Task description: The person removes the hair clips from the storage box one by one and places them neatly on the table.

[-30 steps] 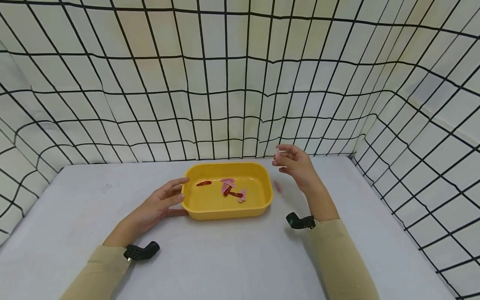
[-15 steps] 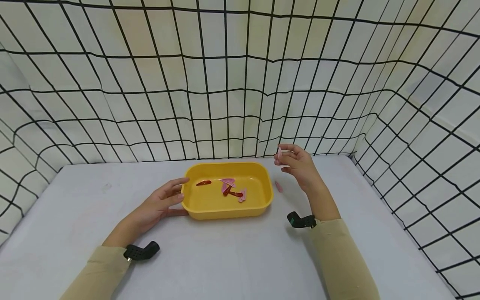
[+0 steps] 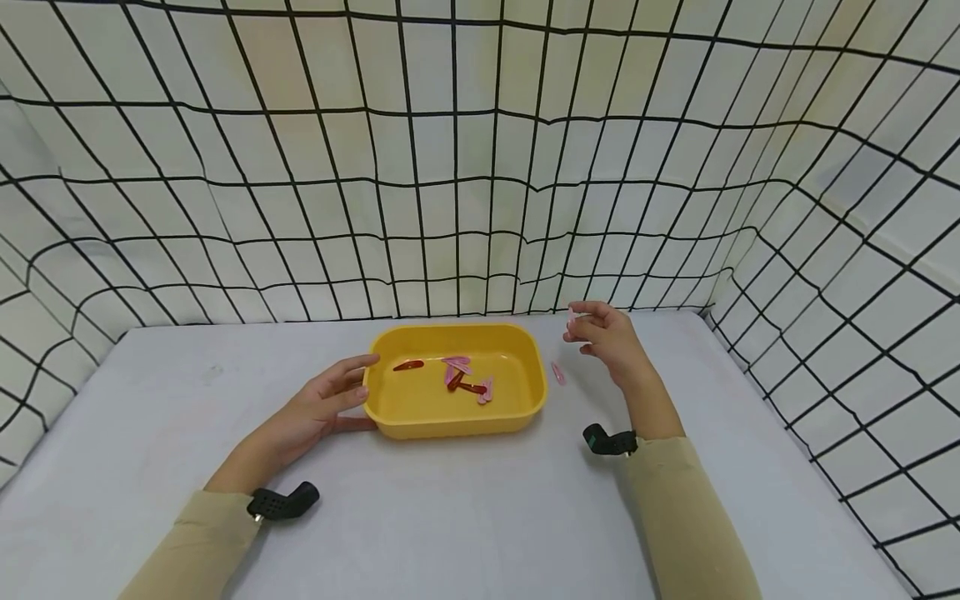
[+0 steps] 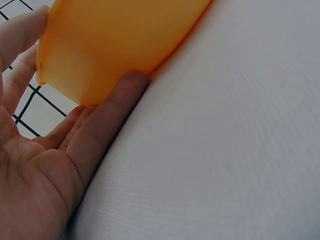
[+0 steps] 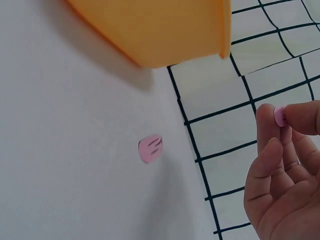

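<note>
A yellow plastic tray [image 3: 456, 427] sits on the white table with several pink and red hair clips lying inside, among them a red clip [image 3: 408, 365] and a pink clip [image 3: 459, 362]. My left hand [image 3: 330, 400] rests against the tray's left end, its fingers at the rim and its thumb [image 4: 112, 115] along the lower wall. My right hand [image 3: 611, 342] is raised beyond the tray's right end, pinching a small pink hair clip [image 5: 280, 116] between fingertips. Another pink hair clip [image 3: 558, 372] lies on the table between that hand and the tray.
Walls of black grid mesh [image 3: 457, 208] over white sheeting stand behind the table and at both sides. The white tabletop [image 3: 450, 517] stretches in front of the tray. A black wrist camera [image 3: 609, 440] sits on the right wrist.
My right hand has shifted a little right and nearer to me, and the pinched clip now shows less in the head view. My left hand and the tray have stayed put.
</note>
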The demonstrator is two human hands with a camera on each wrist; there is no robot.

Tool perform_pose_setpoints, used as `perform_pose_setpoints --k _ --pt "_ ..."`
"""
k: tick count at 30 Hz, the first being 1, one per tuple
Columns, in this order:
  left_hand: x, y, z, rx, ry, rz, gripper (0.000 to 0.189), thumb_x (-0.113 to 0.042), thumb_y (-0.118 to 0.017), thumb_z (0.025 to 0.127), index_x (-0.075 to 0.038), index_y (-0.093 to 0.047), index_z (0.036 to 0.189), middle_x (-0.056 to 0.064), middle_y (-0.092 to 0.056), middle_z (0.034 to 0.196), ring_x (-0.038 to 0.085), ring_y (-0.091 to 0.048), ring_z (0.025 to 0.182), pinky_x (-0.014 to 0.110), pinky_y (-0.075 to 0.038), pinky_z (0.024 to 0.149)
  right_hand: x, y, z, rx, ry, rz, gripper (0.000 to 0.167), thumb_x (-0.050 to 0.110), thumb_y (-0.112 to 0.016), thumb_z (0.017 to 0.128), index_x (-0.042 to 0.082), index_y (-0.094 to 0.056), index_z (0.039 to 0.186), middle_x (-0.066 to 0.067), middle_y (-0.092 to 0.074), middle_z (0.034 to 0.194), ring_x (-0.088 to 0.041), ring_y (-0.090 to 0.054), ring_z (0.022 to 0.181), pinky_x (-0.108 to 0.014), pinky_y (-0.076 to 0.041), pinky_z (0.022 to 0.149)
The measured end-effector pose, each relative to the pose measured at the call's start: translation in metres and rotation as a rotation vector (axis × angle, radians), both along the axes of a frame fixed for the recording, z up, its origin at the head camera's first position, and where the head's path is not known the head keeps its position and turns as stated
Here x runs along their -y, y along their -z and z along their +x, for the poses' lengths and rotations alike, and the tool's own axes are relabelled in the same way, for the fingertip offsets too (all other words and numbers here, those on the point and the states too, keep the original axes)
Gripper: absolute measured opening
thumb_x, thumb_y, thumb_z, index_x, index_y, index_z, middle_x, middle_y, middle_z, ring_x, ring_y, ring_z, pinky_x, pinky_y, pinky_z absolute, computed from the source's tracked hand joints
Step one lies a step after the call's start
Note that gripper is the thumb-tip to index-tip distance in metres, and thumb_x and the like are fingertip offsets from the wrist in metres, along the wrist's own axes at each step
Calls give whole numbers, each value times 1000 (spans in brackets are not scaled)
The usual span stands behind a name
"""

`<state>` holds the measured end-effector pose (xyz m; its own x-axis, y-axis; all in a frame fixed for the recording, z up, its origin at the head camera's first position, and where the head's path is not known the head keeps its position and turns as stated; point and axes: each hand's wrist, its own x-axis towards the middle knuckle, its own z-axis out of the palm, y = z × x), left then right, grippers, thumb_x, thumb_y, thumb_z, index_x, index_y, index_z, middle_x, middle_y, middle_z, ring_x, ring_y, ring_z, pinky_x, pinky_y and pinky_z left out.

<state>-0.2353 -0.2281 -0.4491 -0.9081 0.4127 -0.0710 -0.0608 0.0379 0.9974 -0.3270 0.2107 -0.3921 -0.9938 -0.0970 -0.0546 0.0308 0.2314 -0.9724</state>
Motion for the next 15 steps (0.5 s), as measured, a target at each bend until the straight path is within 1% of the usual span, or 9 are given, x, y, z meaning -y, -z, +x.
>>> perform_pose_setpoints --k 2,5,10,15 --pt "0 0 -1 -1 3 -1 54 -15 -50 106 -12 -29 156 20 -25 159 28 -52 129 51 -56 93 -2 3 -1 13 3 39 37 17 -63 98 11 -57 134 -17 -66 113 -15 -68 90 -25 -53 72" --pt "0 1 -1 -5 3 4 54 -15 -50 106 -12 -29 155 20 -25 159 27 -52 128 50 -56 93 -4 8 -4 24 -12 97 37 17 -62 98 11 -57 135 -20 -64 118 -18 -69 93 -26 -53 74" --pt "0 2 -1 -5 6 10 54 -14 -50 105 -11 -29 155 21 -25 159 26 -53 127 51 -56 93 -5 16 -6 45 -34 166 38 15 -60 99 8 -56 136 -16 -65 113 -26 -68 97 -28 -54 77" --pt "0 2 0 -3 5 3 54 -15 -50 105 -12 -29 155 20 -25 159 27 -52 128 50 -56 93 -6 19 -5 68 -55 233 39 13 -62 98 6 -56 136 -12 -66 105 -23 -68 92 -28 -55 75"
